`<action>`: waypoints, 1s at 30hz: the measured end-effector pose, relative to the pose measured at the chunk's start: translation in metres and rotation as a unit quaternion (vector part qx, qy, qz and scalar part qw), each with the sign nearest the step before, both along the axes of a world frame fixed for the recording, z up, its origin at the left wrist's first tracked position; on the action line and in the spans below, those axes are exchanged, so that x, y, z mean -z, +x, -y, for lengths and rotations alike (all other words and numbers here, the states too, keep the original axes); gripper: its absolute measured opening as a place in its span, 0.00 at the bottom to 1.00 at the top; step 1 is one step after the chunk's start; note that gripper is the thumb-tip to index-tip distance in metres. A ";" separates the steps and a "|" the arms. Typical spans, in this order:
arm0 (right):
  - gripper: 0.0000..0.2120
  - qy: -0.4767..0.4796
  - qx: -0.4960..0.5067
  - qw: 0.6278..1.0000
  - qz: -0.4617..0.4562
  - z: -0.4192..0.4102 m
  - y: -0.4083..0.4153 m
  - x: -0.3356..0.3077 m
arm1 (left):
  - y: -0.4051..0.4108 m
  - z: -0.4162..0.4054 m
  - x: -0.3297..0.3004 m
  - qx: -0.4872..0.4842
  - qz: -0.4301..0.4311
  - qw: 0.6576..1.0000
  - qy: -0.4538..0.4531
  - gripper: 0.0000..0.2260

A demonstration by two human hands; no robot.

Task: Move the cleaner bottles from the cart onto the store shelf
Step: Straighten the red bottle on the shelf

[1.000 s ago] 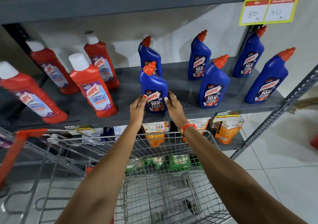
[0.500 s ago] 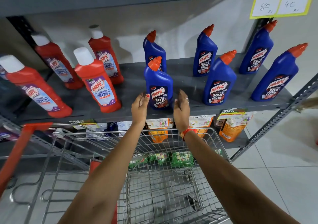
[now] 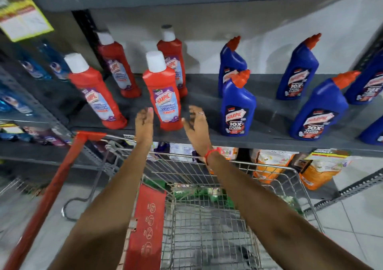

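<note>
Shelving of grey metal point(image 3: 207, 87) fills the far side, with white floor tile point(image 3: 362, 218) at right and a wire cart point(image 3: 207, 224) near, its basket holding no bottles. Red bottles point(image 3: 164, 95) stand on the left of the shelf and blue bottles point(image 3: 237, 106) on the right, with bare shelf between them. Both hands reach over the shelf edge with fingers spread and empty, the left hand point(image 3: 144, 122) just beside the nearest red bottle, the right hand point(image 3: 195, 122) in the gap.

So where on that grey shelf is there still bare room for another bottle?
The widest bare patch on the grey metal shelf lies between the front red white-capped bottle and the front blue orange-capped bottle, just past the right hand. Another gap sits between the two front blue bottles. The right end is crowded with blue bottles.
</note>
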State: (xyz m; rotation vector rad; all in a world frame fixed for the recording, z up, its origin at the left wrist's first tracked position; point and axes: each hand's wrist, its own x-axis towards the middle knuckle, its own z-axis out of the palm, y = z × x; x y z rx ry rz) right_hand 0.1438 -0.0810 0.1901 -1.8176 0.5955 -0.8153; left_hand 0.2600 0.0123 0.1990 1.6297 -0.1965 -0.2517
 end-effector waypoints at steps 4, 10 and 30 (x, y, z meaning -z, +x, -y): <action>0.25 0.038 -0.088 0.995 -0.037 0.007 0.035 -0.020 | 0.013 0.009 -0.016 0.102 -0.040 0.994 -0.003 0.17; 0.21 0.017 -0.089 0.995 -0.046 0.004 0.042 -0.017 | 0.028 0.014 -0.008 0.116 -0.113 0.984 -0.072 0.19; 0.22 0.041 -0.075 0.995 -0.045 -0.017 0.047 -0.017 | 0.034 -0.004 -0.002 0.159 -0.057 0.985 -0.045 0.17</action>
